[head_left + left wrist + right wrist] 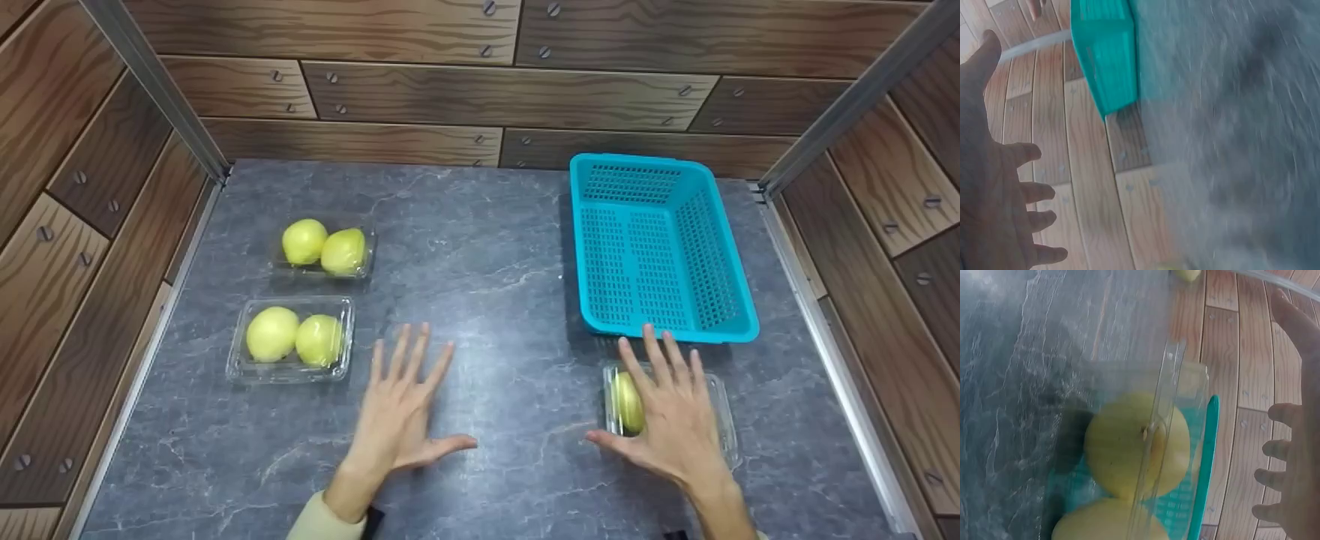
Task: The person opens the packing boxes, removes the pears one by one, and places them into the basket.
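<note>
My left hand (397, 412) is spread with straight fingers over the grey table, holding nothing. In the head view my right hand (675, 420), also spread, covers part of a clear plastic fruit box (726, 427). A yellow-green fruit (628, 403) shows through that box beside the thumb; the right wrist view shows two fruits (1137, 444) inside it. There the fingers of the right hand (1303, 461) stand apart from the box. Nearest to the left hand is another clear box (289, 371) with two fruits. The left wrist view shows the left hand (994, 185) with its fingers apart.
A turquoise plastic basket (739, 300) stands at the back right, just beyond the right-hand box. Farther back on the left lies a third clear box (370, 247) with two yellow-green fruits. Wood-patterned walls (510, 94) with metal edge rails (821, 360) surround the marbled table (487, 300).
</note>
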Action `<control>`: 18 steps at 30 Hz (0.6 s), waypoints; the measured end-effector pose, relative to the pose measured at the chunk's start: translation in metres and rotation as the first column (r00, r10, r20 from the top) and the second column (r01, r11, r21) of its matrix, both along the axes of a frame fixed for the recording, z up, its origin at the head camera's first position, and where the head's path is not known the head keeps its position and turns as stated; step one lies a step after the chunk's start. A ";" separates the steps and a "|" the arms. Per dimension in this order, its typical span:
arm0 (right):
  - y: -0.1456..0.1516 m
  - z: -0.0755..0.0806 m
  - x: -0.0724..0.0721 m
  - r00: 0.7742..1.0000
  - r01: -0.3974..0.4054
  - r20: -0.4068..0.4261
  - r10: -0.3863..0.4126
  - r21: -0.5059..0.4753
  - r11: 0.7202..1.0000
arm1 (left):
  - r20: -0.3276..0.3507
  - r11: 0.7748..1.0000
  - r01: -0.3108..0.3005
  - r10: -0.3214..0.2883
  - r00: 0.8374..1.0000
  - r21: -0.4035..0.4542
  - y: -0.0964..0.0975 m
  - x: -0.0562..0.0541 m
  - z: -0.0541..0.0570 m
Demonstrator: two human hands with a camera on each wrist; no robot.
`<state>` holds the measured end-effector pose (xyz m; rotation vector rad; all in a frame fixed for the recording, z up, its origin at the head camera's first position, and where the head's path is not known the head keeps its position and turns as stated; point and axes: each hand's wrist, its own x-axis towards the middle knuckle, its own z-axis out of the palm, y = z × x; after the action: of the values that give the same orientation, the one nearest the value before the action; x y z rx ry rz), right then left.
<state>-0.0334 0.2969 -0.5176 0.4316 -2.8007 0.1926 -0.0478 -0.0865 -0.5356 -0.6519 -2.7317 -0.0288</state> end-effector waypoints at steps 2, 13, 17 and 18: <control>0.004 -0.001 0.002 1.000 0.007 0.011 -0.007 -0.009 1.000 | 0.014 1.000 0.025 -0.025 1.000 -0.010 0.010 -0.003 -0.002; 0.031 -0.014 0.009 1.000 -0.026 0.004 0.026 -0.055 0.998 | 0.128 0.974 0.219 -0.224 0.966 0.048 0.057 -0.019 -0.022; 0.044 -0.018 0.009 0.999 -0.038 0.002 0.039 -0.071 0.997 | 0.173 0.955 0.290 -0.297 0.939 0.064 0.073 -0.027 -0.028; 0.047 -0.019 0.009 0.999 -0.036 0.003 0.036 -0.073 0.997 | 0.183 0.950 0.304 -0.311 0.933 0.065 0.078 -0.029 -0.029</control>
<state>-0.0244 0.3437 -0.5363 0.4645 -2.7817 0.3034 -0.0765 -0.0089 -0.5649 -1.1138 -2.7702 -0.2255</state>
